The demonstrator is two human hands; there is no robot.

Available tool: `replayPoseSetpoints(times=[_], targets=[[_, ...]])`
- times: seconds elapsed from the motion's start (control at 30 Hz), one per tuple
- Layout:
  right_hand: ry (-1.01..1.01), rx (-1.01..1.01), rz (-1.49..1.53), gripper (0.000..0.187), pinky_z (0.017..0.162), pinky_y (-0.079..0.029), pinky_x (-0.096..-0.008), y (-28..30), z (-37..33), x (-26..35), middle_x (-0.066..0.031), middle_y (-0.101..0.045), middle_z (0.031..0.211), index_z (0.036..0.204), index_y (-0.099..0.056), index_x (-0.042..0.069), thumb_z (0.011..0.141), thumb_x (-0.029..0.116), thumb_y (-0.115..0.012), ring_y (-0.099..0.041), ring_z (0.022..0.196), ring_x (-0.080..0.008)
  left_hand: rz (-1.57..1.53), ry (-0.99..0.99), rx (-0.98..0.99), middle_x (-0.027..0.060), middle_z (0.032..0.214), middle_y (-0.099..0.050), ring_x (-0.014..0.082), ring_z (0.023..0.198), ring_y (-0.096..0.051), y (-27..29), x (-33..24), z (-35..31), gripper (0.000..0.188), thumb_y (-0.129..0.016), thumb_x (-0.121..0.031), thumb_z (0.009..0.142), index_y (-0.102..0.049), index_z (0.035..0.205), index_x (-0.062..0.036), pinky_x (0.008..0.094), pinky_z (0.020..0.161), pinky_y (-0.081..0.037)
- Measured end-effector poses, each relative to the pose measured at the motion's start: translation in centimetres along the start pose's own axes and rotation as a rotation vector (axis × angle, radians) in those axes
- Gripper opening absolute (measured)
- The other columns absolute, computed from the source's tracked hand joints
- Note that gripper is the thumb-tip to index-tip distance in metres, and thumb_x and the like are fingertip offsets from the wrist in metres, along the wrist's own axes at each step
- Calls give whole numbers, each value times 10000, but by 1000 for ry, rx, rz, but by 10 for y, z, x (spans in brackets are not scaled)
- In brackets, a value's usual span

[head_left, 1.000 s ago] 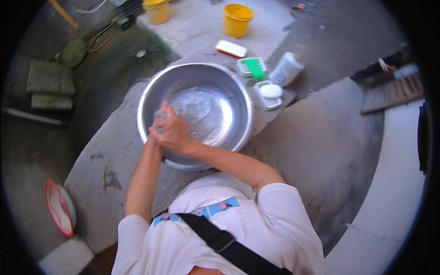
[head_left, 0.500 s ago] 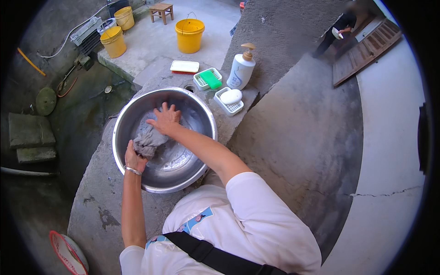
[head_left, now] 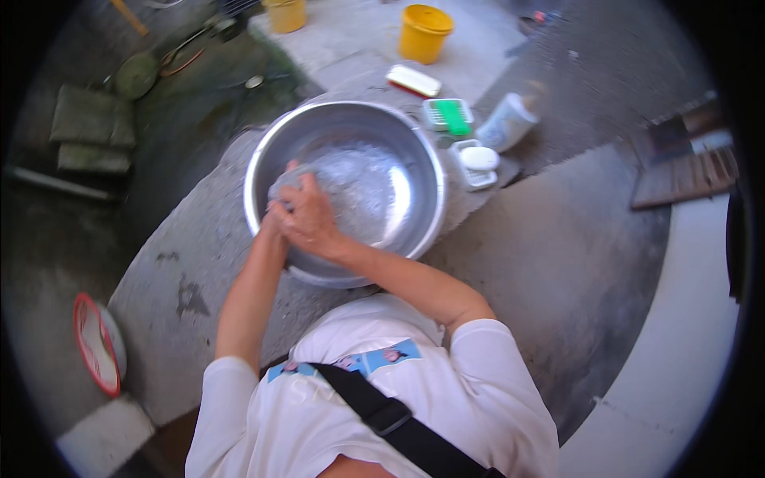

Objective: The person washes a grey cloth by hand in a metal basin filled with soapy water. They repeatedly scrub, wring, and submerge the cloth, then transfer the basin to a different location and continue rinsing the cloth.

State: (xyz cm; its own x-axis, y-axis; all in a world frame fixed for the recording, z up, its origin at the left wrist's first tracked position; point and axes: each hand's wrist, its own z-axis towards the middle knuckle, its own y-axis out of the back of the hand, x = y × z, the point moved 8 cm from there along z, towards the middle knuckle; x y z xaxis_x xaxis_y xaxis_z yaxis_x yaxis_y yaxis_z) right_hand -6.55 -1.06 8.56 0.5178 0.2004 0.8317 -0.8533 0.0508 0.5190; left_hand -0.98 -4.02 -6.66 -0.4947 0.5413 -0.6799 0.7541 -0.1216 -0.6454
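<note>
Rough grey stone forms the counter, bearing a wide steel basin. Inside its left part, the right hand curls its fingers closed on a bunched grey cloth — the left hand is mostly hidden, so I cannot tell its grip. A white bottle stands beyond the basin, blurred.

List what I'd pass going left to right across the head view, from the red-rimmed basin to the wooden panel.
Red-rimmed basin → cloth → brush → green soap → bottle → wooden panel.
</note>
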Motion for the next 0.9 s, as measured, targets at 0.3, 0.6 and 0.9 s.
replayPoseSetpoints(times=[0.3,0.6,0.9], targets=[[97,-224,-91,243,567,-451,-417,4,31,-28,-143,-558,759,684,-582,93,795,304,-541,-562,664,-342,-196,52,-4,118,953,-588,236,914,-573,-29,-3,17,364,-350,-385,892,-542,987,-91,389,775,-468],[-140,-43,-535,324,715,-451,-468,19,76,-120,-182,-501,1036,945,-577,140,855,420,-441,-562,820,-372,-132,159,-422,72,1042,-579,191,874,-585,-14,4,0,326,-409,-377,882,-527,1039,-116,351,657,-482],[-265,408,-438,547,861,-418,-476,-5,61,-186,-222,-380,1223,1143,-504,173,672,390,-678,-460,1069,-426,-74,272,-477,107,1446,-154,364,1313,-153,6,-5,-18,694,-365,-548,857,-190,1383,-130,697,932,-43]])
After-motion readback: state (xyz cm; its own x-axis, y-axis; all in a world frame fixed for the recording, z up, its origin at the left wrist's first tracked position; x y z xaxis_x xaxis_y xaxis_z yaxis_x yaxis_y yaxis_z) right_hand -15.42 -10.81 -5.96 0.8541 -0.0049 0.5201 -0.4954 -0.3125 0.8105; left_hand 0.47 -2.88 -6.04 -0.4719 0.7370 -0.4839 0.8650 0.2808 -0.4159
